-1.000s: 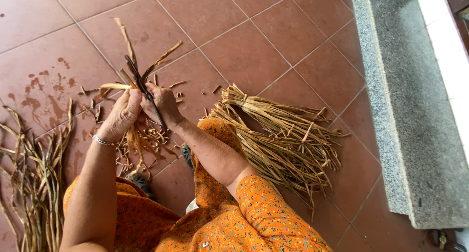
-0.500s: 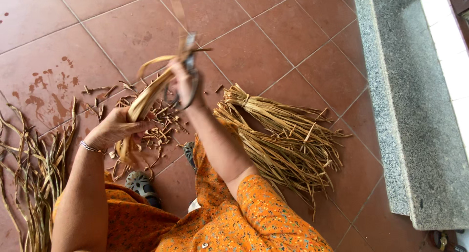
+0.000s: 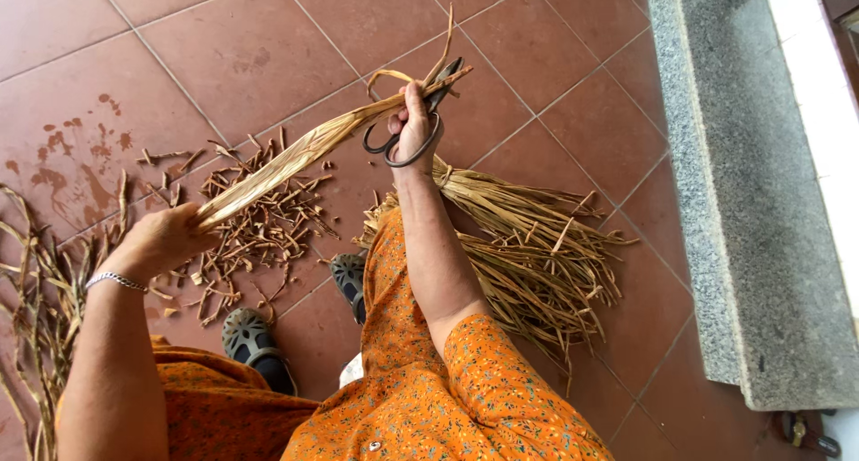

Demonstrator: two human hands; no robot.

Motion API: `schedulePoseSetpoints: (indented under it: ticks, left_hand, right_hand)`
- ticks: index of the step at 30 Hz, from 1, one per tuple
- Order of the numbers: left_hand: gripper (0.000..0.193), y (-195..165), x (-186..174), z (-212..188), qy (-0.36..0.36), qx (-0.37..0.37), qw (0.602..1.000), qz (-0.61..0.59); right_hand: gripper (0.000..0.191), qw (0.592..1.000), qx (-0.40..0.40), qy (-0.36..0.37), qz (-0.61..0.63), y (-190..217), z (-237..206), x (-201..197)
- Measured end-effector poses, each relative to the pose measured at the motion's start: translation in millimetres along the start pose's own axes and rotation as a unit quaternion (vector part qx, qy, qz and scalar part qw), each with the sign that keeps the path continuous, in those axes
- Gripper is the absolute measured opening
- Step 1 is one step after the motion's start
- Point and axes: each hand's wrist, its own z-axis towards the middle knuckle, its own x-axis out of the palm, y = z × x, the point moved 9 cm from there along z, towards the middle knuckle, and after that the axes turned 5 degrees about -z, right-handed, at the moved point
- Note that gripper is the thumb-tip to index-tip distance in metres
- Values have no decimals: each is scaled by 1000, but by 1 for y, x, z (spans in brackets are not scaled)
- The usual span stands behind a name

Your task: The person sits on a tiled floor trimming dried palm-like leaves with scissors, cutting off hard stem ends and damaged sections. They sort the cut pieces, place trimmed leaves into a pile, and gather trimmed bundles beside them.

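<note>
Above the litter of cut scraps (image 3: 255, 219) on the red tile floor (image 3: 224, 59): one dried leaf strip (image 3: 304, 152), held taut at both ends. Left hand (image 3: 161, 242), closed on its lower end, over the scraps. Right hand (image 3: 413, 126), beyond the scraps, gripping the upper end together with black scissors (image 3: 407, 135); blades apparently shut. Right of the scraps: tied bundle of strips (image 3: 528, 246).

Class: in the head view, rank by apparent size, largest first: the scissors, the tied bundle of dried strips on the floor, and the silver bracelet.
1. Tied bundle of dried strips
2. Scissors, in the right hand
3. Silver bracelet, on the left hand's wrist

Nearness to the camera exaggerates scissors and bracelet.
</note>
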Motion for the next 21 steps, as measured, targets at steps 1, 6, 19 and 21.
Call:
schedulePoseSetpoints:
  ticks: [1, 6, 19, 21]
  left_hand:
    - [38, 6, 3, 0, 10, -16, 1000, -10]
    - [38, 19, -5, -4, -11, -12, 1000, -27]
    - [33, 26, -18, -3, -63, -9, 997, -45]
    - [36, 29, -19, -7, -49, -29, 998, -39]
  right_hand:
    - [19, 1000, -6, 6, 8, 3, 2, -3]
    - [20, 1000, -14, -6, 10, 14, 21, -20]
    - [24, 998, -7, -64, 19, 32, 38, -59]
    - [24, 998, -20, -65, 15, 35, 39, -60]
